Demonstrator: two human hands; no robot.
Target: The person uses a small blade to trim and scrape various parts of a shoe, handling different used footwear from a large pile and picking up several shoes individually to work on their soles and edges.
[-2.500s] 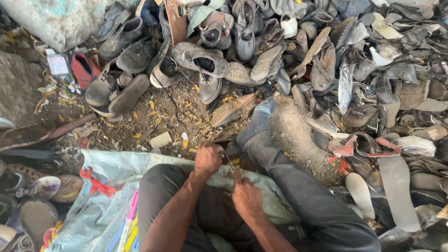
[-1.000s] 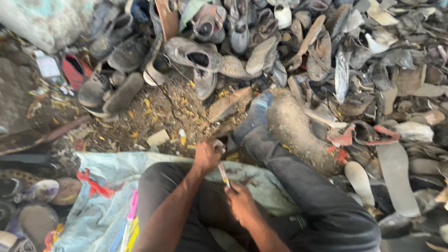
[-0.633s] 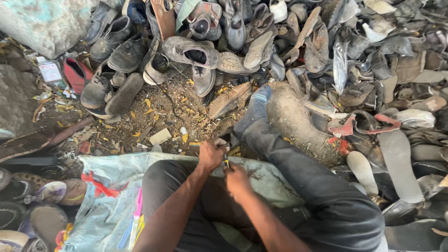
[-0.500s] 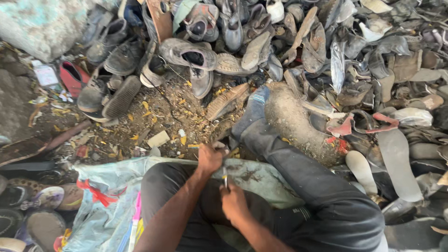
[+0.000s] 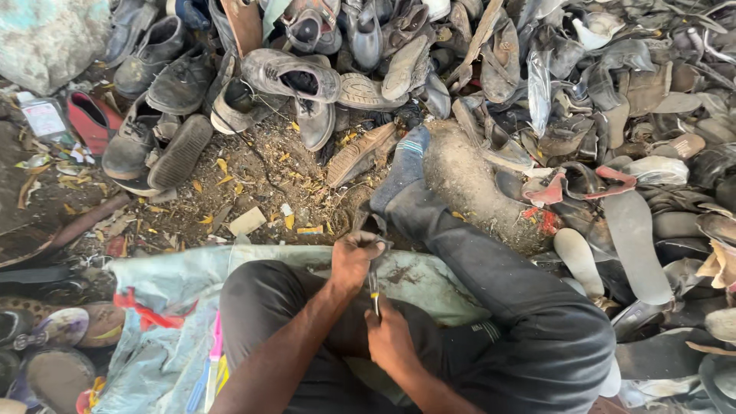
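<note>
Looking straight down at a person seated on a pale blue sack (image 5: 176,284) spread over the ground, legs out toward one o'clock. The left hand (image 5: 354,259) is clenched tight around a small dark scrap of shoe material (image 5: 373,230), pinning it just above the lap so it cannot twist. The right hand (image 5: 391,341), at six o'clock from it, is curled shut around a thin tool (image 5: 374,287), its slim shaft pointing up into that scrap, a grip that looks set for prying or cutting. From nine o'clock round to three lies a heap of worn shoes (image 5: 291,73) and loose soles (image 5: 636,245), with a grey stone (image 5: 471,184) beside the knee.
</note>
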